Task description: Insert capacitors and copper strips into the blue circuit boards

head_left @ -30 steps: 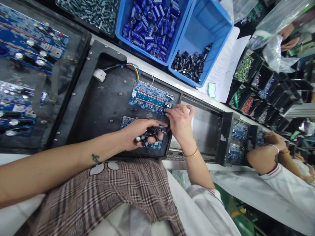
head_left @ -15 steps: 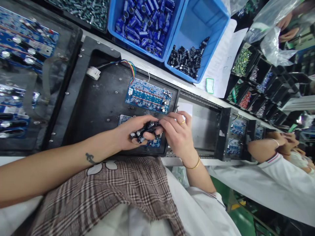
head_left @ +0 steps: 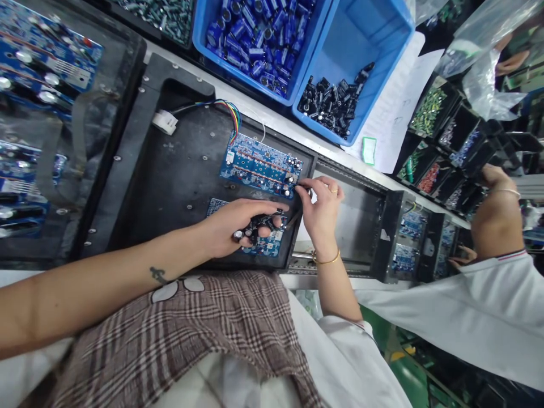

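My left hand is curled around a bunch of black capacitors, above the lower blue circuit board, which it partly covers. At the right end of the upper circuit board, my right hand has its thumb and fingertips pinched together. What the pinch holds is hidden; a dark slim thing shows below these fingers. Small black capacitors stand on that board's right end. Coloured wires run from its left corner to a white connector. Both boards lie in a black tray.
Beyond the tray stand a blue bin of blue capacitors and another blue bin with black capacitors. Populated boards lie at left. Small parts boxes line the right, where a co-worker's arm reaches in.
My right hand has moved from the capacitors in my left hand up and right to the upper board's edge. My left hand stays nearly still. The co-worker's arm has reached toward the parts boxes.
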A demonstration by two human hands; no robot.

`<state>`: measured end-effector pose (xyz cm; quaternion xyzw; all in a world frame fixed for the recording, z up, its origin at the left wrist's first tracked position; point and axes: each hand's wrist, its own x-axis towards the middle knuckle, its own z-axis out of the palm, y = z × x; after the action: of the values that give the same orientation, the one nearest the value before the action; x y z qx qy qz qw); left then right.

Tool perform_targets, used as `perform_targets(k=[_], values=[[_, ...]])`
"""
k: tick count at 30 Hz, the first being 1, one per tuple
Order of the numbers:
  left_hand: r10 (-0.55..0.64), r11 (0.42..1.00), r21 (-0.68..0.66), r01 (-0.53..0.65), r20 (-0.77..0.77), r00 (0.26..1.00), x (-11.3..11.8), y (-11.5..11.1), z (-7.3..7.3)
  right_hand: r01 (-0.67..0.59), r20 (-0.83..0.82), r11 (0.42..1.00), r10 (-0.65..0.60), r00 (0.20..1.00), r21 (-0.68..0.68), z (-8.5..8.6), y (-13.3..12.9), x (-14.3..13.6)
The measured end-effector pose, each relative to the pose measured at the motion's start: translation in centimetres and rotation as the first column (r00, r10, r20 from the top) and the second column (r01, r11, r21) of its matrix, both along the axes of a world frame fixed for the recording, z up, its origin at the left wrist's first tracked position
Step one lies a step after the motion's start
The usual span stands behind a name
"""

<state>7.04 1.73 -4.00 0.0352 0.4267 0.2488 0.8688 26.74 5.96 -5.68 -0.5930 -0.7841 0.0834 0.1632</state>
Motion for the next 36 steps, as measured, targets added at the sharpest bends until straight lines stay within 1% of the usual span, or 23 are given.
perform_targets(k=[2,5,10,12,14,16,17,19,20,21,23,25,27,28,29,31,32,33,34,35,36], values=[[-0.009,1.000,0.002,0.009,-0.011,1.000,0.0,0.0,0.0,0.003,0.001,1.000,-0.003,1.000,0.024,-0.2,-0.1,0.0],[-0.017,1.000,0.016,0.017,-0.001,1.000,0.0,0.0,0.1,-0.009,0.045,0.998,0.006,0.999,0.066,-0.3,-0.1,-0.2],[-0.004,1.000,0.025,0.004,0.008,1.000,0.0,0.0,0.0,-0.073,0.120,0.988,0.057,0.991,0.135,-1.0,0.0,-0.4],[-0.001,1.000,0.028,0.001,-0.005,1.000,0.0,0.0,-0.1,-0.098,0.121,0.982,0.079,0.989,0.162,-0.9,-0.2,-0.4],[0.007,0.999,0.034,-0.006,-0.028,1.000,0.1,-0.1,0.0,-0.110,0.095,0.975,0.093,0.991,0.195,0.0,-0.9,-0.5],[0.010,0.999,0.049,-0.007,-0.067,0.998,0.3,-0.2,0.2,-0.130,0.043,0.971,0.123,0.991,0.202,1.5,-2.1,-0.8],[0.003,0.998,0.062,0.003,-0.097,0.995,0.4,-0.2,0.3,-0.157,0.018,0.970,0.157,0.987,0.185,2.4,-2.9,-1.0],[-0.025,0.995,0.091,0.041,-0.173,0.985,0.7,-0.4,0.6,-0.270,-0.012,0.956,0.273,0.962,0.119,3.9,-4.3,-1.6],[-0.046,0.992,0.104,0.069,-0.210,0.977,0.8,-0.5,0.7,-0.311,-0.021,0.947,0.314,0.949,0.082,4.4,-4.9,-1.9],[-0.068,0.989,0.114,0.098,-0.237,0.969,0.9,-0.5,0.9,-0.325,-0.024,0.945,0.326,0.945,0.043,4.8,-5.4,-2.1],[-0.108,0.981,0.131,0.144,-0.246,0.963,1.0,-0.7,1.1,-0.271,-0.029,0.961,0.270,0.962,-0.048,5.0,-5.9,-2.3],[-0.139,0.974,0.147,0.171,-0.205,0.969,0.8,-1.0,1.4,-0.195,-0.080,0.968,0.185,0.980,-0.156,4.9,-6.2,-2.2],[-0.162,0.972,0.149,0.185,-0.153,0.975,0.6,-1.2,1.6,-0.147,-0.238,0.960,0.089,0.967,-0.238,4.6,-6.4,-2.0],[-0.171,0.973,0.136,0.188,-0.131,0.977,0.5,-1.4,1.7,-0.129,-0.357,0.953,0.024,0.934,-0.273,4.4,-6.6,-2.0],[-0.177,0.975,0.114,0.189,-0.106,0.978,0.4,-1.5,1.8,-0.114,-0.479,0.944,-0.051,0.877,-0.310,4.2,-6.7,-1.9],[-0.188,0.981,0.046,0.189,-0.036,0.982,0.2,-2.0,1.9,-0.103,-0.661,0.923,-0.186,0.727,-0.372,3.6,-6.8,-1.7],[-0.197,0.980,0.008,0.197,0.004,0.980,0.2,-2.3,2.0,-0.100,-0.709,0.917,-0.226,0.668,-0.387,3.4,-6.7,-1.6],[-0.210,0.977,-0.026,0.211,0.042,0.977,0.1,-2.6,2.0,-0.086,-0.733,0.922,-0.242,0.636,-0.378,3.1,-6.6,-1.4],[-0.229,0.971,-0.055,0.233,0.072,0.971,0.0,-3.0,2.0,-0.053,-0.737,0.938,-0.233,0.635,-0.342,2.8,-6.4,-1.2],[-0.254,0.963,-0.075,0.261,0.089,0.963,-0.1,-3.5,2.0,-0.006,-0.720,0.959,-0.209,0.662,-0.284,2.6,-6.1,-0.9],[-0.288,0.951,-0.088,0.296,0.097,0.953,-0.1,-3.9,1.9,0.038,-0.676,0.976,-0.177,0.715,-0.216,2.4,-5.8,-0.6]])
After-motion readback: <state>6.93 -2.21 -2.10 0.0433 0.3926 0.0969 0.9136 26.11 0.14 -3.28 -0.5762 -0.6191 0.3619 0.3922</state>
